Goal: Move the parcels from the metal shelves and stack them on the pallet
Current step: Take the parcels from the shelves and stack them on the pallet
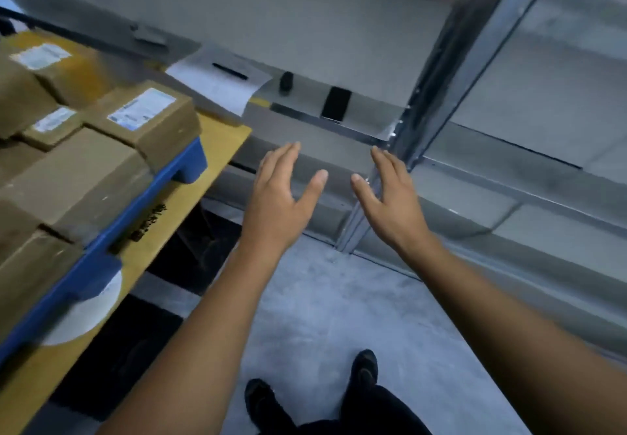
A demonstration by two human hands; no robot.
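While parcels [149, 119] crowd pallet [112, 251] right edge, floor [322, 316] open between pallet and shelf [305, 44]; left hand [281, 204], right hand [390, 197] outstretched, fingers [288, 156] spread, empty.

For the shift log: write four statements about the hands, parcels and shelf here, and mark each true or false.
1. The left hand and the right hand both hold nothing. True.
2. The boxes stand on a red base. False: the parcels stand on a blue pallet.
3. A pen lies on a sheet of paper on the shelf. True.
4. A brown box lies beside that paper. False: only two small black things lie there.
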